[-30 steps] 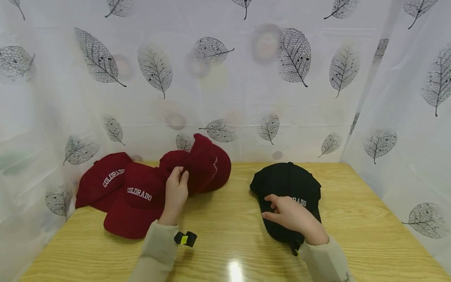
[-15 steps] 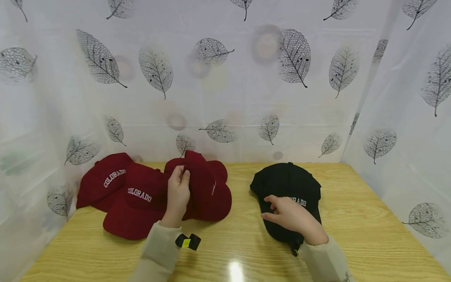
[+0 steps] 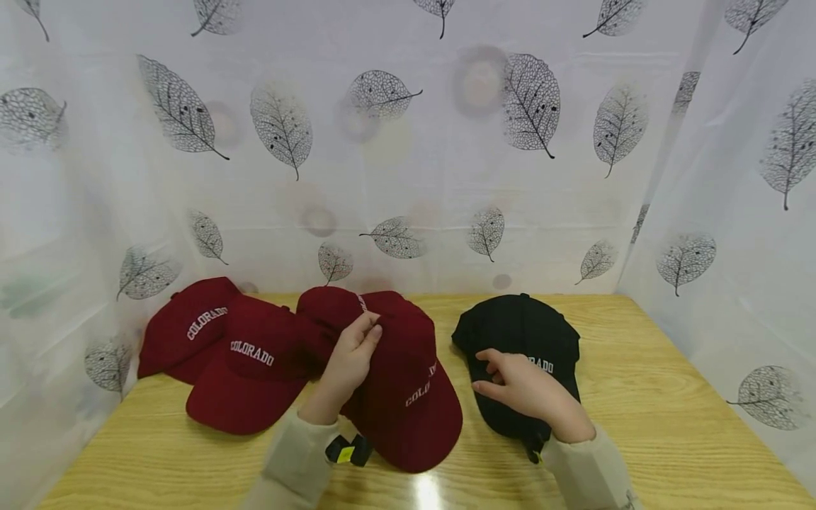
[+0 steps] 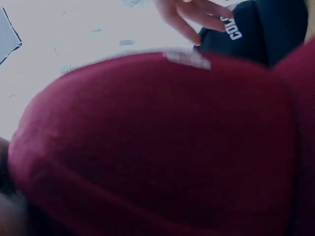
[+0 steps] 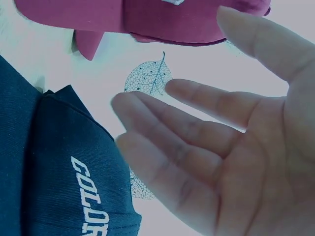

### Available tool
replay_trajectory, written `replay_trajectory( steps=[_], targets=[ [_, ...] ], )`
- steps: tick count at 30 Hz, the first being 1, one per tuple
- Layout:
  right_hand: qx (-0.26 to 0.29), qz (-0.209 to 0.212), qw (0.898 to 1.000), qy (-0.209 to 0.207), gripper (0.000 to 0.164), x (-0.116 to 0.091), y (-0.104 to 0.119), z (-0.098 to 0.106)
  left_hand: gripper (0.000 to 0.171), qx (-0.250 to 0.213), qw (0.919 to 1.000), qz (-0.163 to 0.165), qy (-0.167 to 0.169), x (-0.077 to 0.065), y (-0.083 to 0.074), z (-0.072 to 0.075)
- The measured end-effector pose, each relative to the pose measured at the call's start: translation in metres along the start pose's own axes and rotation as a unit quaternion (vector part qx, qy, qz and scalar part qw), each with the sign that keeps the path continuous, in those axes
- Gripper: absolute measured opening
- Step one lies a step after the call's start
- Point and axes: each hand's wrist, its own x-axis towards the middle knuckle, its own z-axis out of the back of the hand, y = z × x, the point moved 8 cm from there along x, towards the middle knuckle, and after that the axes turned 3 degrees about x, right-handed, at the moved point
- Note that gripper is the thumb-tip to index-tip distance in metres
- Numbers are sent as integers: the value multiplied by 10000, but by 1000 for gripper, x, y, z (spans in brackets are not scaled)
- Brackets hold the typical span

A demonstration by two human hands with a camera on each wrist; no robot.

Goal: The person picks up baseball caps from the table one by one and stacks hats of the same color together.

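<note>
My left hand [image 3: 347,363] pinches a dark red baseball cap [image 3: 403,372] between thumb and fingers. The cap's brim points down towards the front right, and its white lettering shows partly in folds. In the left wrist view this red cap [image 4: 162,132] fills most of the picture. My right hand [image 3: 529,389] hovers over or rests near the front of a black baseball cap [image 3: 519,329]; contact cannot be told. Its fingers are loosely bent with nothing between them, as the right hand [image 5: 236,132] shows palm-on in the right wrist view, beside the black cap [image 5: 74,157].
Another red cap [image 3: 325,304] sits behind the left hand, partly hidden. Two more lie overlapping at the left, a front red cap [image 3: 251,382] and a rear red cap [image 3: 185,326]. A leaf-print curtain [image 3: 408,170] encloses the wooden table [image 3: 669,425].
My left hand has moved right and brought the red cap forward and down, so its brim swings from upward to the front right. My right hand and the black cap have stayed still.
</note>
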Motion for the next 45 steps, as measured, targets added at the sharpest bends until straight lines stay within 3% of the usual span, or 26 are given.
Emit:
replay_trajectory(
  steps=[9,15,20,29,35,39,42,45],
  targets=[
    [397,383,9982,-233,51,3,3,3,19,175,9935,-21,1128,-3,1,-18],
    [781,353,9950,-509,52,4,2,4,20,459,9800,-191,1927,-7,5,-31],
    [1203,515,9906,-385,45,9,2,-6,20,679,9687,-90,2385,-10,13,-42],
    [1844,667,9793,492,28,21,-4,-34,23,1113,9627,196,2457,-10,34,-51],
    [2321,570,9696,536,22,24,-12,-39,21,988,9631,550,2443,-12,52,-47],
    [2566,553,9636,507,23,26,-15,-42,26,892,9586,850,2566,-17,61,-43],
    [2669,517,9611,489,24,27,-17,-42,28,790,9567,935,2642,-19,66,-41],
    [2695,451,9607,495,25,26,-19,-43,25,706,9605,949,2518,-18,70,-38]
  ],
)
